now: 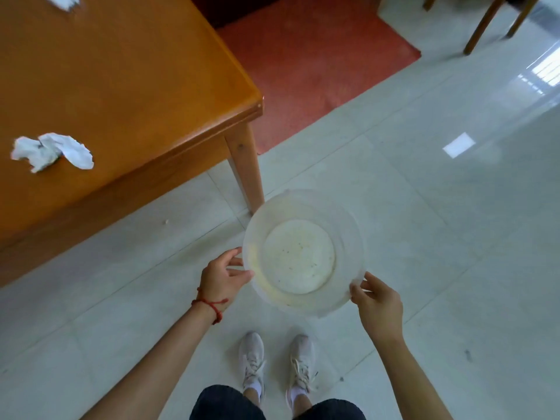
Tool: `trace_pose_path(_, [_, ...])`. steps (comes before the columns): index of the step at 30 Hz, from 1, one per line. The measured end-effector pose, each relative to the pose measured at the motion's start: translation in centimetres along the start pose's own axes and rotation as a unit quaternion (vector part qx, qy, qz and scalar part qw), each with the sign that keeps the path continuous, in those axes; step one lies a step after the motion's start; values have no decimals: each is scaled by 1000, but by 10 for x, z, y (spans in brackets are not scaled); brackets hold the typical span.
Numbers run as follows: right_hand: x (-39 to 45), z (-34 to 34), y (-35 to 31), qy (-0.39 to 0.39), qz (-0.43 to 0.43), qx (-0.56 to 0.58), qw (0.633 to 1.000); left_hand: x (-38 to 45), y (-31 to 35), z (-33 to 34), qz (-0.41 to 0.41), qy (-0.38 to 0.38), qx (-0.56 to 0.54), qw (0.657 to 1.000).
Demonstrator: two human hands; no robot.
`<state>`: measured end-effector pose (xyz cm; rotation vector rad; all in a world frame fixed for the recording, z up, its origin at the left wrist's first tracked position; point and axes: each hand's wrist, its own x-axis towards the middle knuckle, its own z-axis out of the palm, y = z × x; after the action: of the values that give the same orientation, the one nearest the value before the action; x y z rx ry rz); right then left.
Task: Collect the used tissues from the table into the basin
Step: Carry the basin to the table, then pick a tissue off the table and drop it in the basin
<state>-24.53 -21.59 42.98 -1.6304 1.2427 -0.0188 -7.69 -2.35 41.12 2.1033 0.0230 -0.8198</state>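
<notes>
A clear plastic basin (348, 237) hangs over the floor, in front of the table's corner leg, with nothing in it. My left hand (222, 277) grips its left rim, and my right hand (378, 301) grips its lower right rim. A crumpled white tissue (51, 151) lies near the front edge of the orange wooden table (136, 74). Another white tissue (63, 0) shows at the table's far side, cut off by the top of the frame.
The table's corner leg (247, 171) stands just beyond the basin. A red carpet (309, 65) lies past the table. Wooden chair legs (485, 25) stand at the top right. Pale floor tiles (454, 237) stretch to the right. My feet in white shoes (277, 365) are below.
</notes>
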Motion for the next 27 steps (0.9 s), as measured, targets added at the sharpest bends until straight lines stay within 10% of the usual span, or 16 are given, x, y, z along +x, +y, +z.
trace_pose_path(27, [-102,-46,-113,-162,-153,-146,964,-181,15,-88,-65,153,-169,971])
